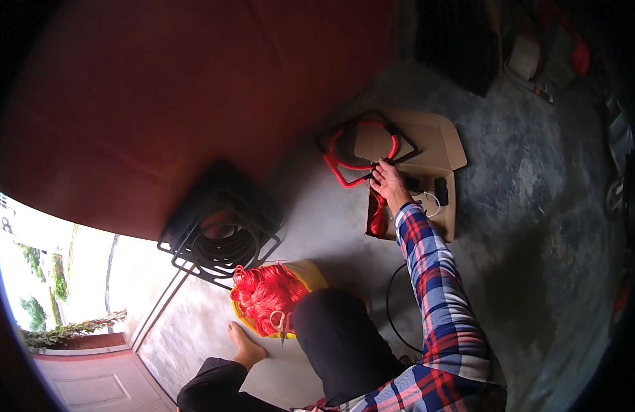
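My right hand (389,184) reaches out in a red, blue and white checked sleeve, its fingers closed on the lower edge of a black wire frame (413,145). The frame looks square with a ring inside, and red cord (339,172) is wound along parts of it. Just below the hand, a red bundle (378,221) lies in an open cardboard box (449,223). The frame overlaps the box's raised lid. My left hand is out of view.
Near my knee stands a yellow container (310,273) heaped with red cord (266,295); scissors (280,323) rest on it. Behind it sits a stack of black wire frames (225,240). Dark objects (440,192) and a white cable lie in the box. A black cable (391,312) curves across the floor.
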The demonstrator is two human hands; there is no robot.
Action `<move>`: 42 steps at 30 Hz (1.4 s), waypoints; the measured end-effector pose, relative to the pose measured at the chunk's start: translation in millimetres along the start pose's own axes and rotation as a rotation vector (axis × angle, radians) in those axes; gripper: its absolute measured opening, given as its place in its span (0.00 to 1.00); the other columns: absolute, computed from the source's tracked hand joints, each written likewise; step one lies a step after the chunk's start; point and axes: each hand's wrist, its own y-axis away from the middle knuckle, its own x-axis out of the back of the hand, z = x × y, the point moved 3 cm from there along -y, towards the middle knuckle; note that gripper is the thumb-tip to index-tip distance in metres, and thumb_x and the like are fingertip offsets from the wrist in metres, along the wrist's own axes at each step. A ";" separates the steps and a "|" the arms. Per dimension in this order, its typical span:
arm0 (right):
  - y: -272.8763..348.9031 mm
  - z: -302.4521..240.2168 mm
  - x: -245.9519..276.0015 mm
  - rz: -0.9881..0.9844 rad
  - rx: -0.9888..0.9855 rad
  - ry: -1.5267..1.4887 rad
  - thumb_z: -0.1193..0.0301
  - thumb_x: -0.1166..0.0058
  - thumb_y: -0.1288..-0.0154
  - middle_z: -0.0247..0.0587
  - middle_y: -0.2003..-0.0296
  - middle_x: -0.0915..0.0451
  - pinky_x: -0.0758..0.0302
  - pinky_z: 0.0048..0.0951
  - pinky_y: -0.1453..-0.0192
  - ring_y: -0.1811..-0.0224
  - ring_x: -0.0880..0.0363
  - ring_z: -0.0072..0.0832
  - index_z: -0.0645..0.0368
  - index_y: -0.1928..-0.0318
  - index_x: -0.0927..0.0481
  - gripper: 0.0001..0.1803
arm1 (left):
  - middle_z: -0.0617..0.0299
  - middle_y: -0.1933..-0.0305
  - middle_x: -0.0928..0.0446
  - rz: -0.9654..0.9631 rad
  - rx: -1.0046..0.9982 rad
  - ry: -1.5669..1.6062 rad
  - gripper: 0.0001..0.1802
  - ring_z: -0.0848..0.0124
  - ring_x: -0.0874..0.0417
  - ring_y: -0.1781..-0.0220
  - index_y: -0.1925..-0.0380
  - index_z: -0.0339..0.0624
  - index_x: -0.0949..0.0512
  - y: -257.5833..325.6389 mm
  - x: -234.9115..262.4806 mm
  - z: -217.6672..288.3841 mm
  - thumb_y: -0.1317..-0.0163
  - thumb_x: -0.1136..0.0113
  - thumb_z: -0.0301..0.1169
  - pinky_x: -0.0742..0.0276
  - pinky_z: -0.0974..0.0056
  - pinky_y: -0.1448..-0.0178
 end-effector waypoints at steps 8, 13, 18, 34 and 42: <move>-35.1 43.1 12.5 -0.073 -0.103 0.113 0.58 0.43 0.34 0.42 0.44 0.25 0.28 0.41 0.44 0.48 0.23 0.35 0.56 0.43 0.27 0.24 | 0.58 0.23 0.58 -0.001 0.050 -0.020 0.43 0.63 0.57 0.22 0.26 0.42 0.61 -19.1 8.9 -9.6 0.29 0.64 0.58 0.61 0.61 0.21; -27.9 87.5 -15.1 -0.038 -0.272 0.250 0.53 0.43 0.34 0.54 0.35 0.33 0.32 0.51 0.36 0.34 0.33 0.45 0.56 0.30 0.41 0.38 | 0.58 0.23 0.58 0.040 0.062 -0.024 0.43 0.63 0.58 0.22 0.26 0.42 0.61 -21.7 21.8 -16.4 0.29 0.63 0.58 0.61 0.60 0.21; -54.1 99.3 -14.8 -0.052 -0.256 -0.062 0.52 0.43 0.34 0.39 0.41 0.27 0.28 0.45 0.44 0.43 0.30 0.33 0.49 0.41 0.30 0.26 | 0.58 0.23 0.58 0.034 0.061 -0.018 0.43 0.62 0.58 0.22 0.26 0.42 0.61 -26.8 20.8 -24.1 0.29 0.63 0.58 0.61 0.60 0.21; 117.8 19.6 -18.5 -0.465 0.118 0.218 0.66 0.45 0.31 0.33 0.59 0.17 0.25 0.26 0.60 0.60 0.22 0.22 0.50 0.53 0.21 0.08 | 0.50 0.26 0.50 0.114 -0.561 -0.568 0.42 0.54 0.50 0.24 0.30 0.36 0.51 88.3 86.9 70.4 0.35 0.52 0.49 0.52 0.56 0.23; 280.9 12.8 -30.7 -0.854 0.072 0.284 0.62 0.42 0.33 0.33 0.64 0.19 0.23 0.27 0.56 0.60 0.20 0.22 0.55 0.54 0.21 0.13 | 0.39 0.29 0.41 -0.054 -1.288 -0.879 0.40 0.42 0.42 0.27 0.34 0.32 0.39 265.1 -0.6 213.4 0.45 0.36 0.36 0.44 0.48 0.26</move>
